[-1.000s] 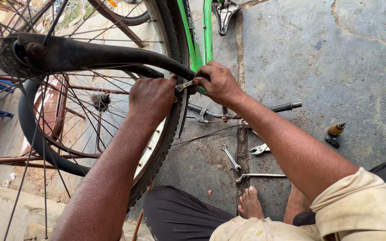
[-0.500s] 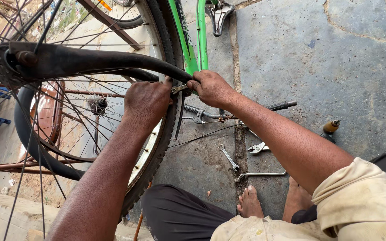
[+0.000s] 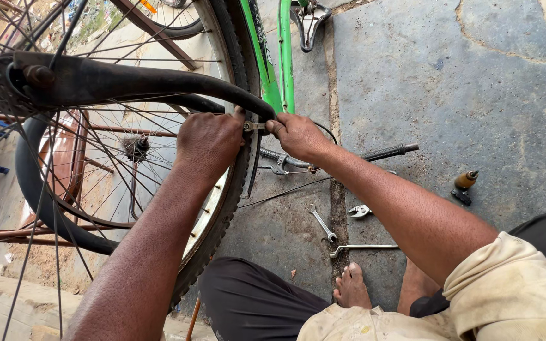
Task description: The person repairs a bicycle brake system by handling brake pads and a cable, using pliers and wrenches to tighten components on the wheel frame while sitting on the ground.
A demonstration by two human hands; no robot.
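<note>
With the left hand [image 3: 206, 142] clamped on the tire [image 3: 225, 208], the right hand [image 3: 295, 134] pinching the small wrench [image 3: 255, 126] works best in short, square turns.

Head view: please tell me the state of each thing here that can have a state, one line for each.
Left hand: closed on the mudguard end.
Right hand: pinching the spanner.
Spanner: held level at the mudguard end.
Mudguard: on the bicycle, over the wheel.
Wheel: off the ground, bicycle upside down.
Handlebar: resting on the floor.
Floor spanner: lying flat, unused.
Pliers: lying, jaws open.
</note>
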